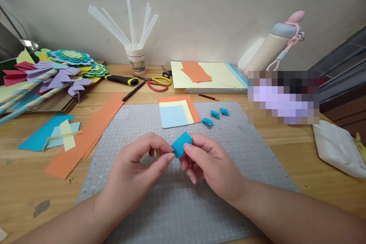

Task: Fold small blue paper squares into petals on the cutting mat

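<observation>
A small folded piece of blue paper (182,143) is held up over the grey cutting mat (137,213). My right hand (210,156) pinches its right side, thumb on top and fingers behind. At its lower left corner, my left hand (145,160) closes thumb and forefinger on the edge. Beyond my hands lie three small folded blue paper pieces (215,114). Left of them rests a stack of square sheets, with a light blue sheet (173,116) on top of cream and orange ones.
Orange strips (94,133) and blue scraps (42,133) lie left. Behind are a utility knife (121,80), a pen (134,91), scissors (158,83), a paper cup (135,61) of white strips and a paper stack (223,74). Paper flowers (60,72) stand left, a bottle (267,51) right.
</observation>
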`<action>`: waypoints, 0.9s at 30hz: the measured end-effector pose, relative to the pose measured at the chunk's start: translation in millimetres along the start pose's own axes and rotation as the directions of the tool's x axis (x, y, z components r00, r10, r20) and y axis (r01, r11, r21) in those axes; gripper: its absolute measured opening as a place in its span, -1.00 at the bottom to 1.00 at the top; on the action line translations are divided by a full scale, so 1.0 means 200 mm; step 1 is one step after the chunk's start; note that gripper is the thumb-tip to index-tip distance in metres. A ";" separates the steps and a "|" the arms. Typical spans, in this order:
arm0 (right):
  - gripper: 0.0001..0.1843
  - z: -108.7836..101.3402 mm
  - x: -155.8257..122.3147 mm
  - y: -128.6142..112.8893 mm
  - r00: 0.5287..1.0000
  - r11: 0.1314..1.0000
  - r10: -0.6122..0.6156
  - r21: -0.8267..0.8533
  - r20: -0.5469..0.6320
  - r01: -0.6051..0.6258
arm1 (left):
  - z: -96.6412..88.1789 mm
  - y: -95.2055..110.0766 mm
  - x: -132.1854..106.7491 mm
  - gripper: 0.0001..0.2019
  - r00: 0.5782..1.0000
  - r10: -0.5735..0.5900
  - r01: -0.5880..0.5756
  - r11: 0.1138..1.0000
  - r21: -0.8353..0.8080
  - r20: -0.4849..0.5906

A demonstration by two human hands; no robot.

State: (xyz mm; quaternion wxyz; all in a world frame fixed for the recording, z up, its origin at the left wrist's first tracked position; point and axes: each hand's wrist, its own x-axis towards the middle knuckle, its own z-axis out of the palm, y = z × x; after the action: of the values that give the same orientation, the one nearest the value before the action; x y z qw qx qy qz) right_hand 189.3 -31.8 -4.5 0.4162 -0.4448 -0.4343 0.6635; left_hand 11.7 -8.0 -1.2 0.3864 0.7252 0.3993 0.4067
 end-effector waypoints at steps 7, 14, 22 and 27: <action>-0.71 0.00 0.00 0.02 0.989 0.980 -0.150 -0.129 0.015 0.150 | 0.01 -0.03 0.04 -0.83 0.870 -0.429 0.494 0.763 -0.417 0.244; -0.68 0.00 -0.01 0.03 0.986 0.964 -0.167 -0.207 0.026 0.168 | 0.01 -0.04 0.03 -0.74 0.833 -0.483 0.553 0.697 -0.457 0.271; -0.68 0.00 -0.01 0.02 0.984 0.959 -0.177 -0.222 0.024 0.178 | 0.01 -0.05 0.03 -0.71 0.816 -0.514 0.577 0.692 -0.435 0.265; -0.69 0.00 -0.01 0.02 0.983 0.955 -0.181 -0.235 0.013 0.179 | 0.01 -0.06 0.02 -0.71 0.814 -0.506 0.581 0.692 -0.429 0.285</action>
State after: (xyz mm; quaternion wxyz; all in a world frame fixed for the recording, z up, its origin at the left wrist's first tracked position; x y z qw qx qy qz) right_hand 189.9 -35.4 -8.4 0.4212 -0.4523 -0.5467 0.5650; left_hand 11.7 -0.7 -10.7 0.6904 0.4764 0.4484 0.3088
